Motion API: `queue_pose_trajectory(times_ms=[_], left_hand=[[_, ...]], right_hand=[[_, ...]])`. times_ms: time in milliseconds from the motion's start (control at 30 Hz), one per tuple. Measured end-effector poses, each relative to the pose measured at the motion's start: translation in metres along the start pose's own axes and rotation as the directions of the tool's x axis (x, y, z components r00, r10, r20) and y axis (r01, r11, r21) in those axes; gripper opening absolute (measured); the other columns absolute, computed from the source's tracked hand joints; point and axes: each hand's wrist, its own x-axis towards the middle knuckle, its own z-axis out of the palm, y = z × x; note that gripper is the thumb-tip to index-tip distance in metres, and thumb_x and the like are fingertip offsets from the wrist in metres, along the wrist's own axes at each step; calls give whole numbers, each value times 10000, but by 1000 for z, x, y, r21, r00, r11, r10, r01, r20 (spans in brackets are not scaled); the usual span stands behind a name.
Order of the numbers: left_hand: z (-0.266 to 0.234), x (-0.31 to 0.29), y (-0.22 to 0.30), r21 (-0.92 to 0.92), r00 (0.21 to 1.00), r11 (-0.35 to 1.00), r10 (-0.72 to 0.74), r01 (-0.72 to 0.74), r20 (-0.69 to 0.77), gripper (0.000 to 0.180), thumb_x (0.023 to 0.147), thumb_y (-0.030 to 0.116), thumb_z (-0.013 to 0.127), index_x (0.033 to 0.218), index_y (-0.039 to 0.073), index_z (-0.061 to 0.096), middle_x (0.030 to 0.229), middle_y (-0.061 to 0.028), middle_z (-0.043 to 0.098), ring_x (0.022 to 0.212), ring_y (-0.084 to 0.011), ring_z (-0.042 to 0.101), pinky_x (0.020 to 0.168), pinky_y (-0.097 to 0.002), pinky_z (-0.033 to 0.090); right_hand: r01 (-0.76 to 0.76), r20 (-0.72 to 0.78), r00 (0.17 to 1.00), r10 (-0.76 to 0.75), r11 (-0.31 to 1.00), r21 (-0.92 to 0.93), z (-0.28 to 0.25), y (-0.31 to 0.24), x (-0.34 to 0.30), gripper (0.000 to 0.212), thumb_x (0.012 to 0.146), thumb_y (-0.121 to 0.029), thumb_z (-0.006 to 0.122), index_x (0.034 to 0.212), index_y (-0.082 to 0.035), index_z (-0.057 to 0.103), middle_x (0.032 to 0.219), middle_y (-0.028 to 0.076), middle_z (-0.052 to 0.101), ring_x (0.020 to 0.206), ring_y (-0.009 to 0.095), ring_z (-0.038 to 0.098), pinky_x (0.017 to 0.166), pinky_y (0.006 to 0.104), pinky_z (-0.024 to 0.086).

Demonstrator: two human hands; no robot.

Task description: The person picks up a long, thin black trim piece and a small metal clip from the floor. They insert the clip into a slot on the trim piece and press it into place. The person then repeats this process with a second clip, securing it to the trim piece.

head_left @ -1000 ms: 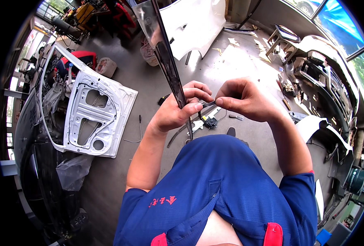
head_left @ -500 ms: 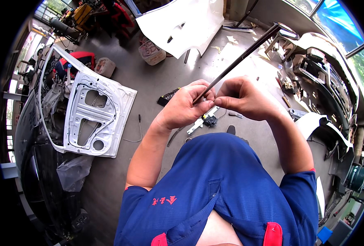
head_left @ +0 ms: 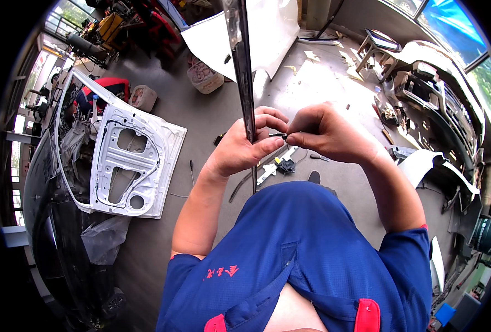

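A long, glossy dark strip (head_left: pixel 242 66) stands nearly upright in front of me and runs down through my left hand (head_left: pixel 235 146). That hand closes around it at the root of the thumb. My right hand (head_left: pixel 334 133) is pinched, its thumb and forefinger at a small dark piece (head_left: pixel 282 135) that also meets the left fingertips. What this piece is, and whether it joins the strip, I cannot make out. Beneath the hands, a pale metal part with a black motor-like unit (head_left: pixel 285 165) lies on the floor, partly hidden by my left hand and the strip.
A bare white car door (head_left: pixel 162 166) stands to the left, near a dark car body (head_left: pixel 63 238). A person in blue and red (head_left: pixel 107 88) bends behind it. Ahead is a white body panel (head_left: pixel 212 39) beside a bin (head_left: pixel 204 77). Bumpers (head_left: pixel 450 105) line the right.
The strip has swung from leaning right to nearly upright, its top moving left. Its lower end now shows below my left hand. The small dark piece between the fingertips shows more clearly.
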Motion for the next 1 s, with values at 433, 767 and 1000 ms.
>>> queue_pose_trajectory(times_ms=[433,767,1000], left_hand=[[7,12,-9,-134,998,991,32,-23,61,180,952,161,764,962,36,634,1007,7,611,832,-55,523,734,-234,449],[6,8,-15,-37,994,994,107,-106,11,122,899,126,665,902,20,606,1051,-27,573,893,-105,516,805,-283,450],[5,6,-16,-10,997,998,61,-61,-52,113,908,117,682,921,30,611,1031,-10,568,868,-95,505,812,-271,444]], right_hand=[[-35,74,997,30,996,76,-8,12,5,195,922,-156,818,873,-5,704,732,-33,631,680,47,546,597,263,463],[-62,127,992,18,933,354,-9,22,3,274,983,-244,757,1115,-4,738,859,-39,675,753,28,546,668,216,448],[32,-27,999,-25,954,297,14,24,4,230,985,-196,725,1108,-2,710,839,-42,628,748,30,541,641,232,438]])
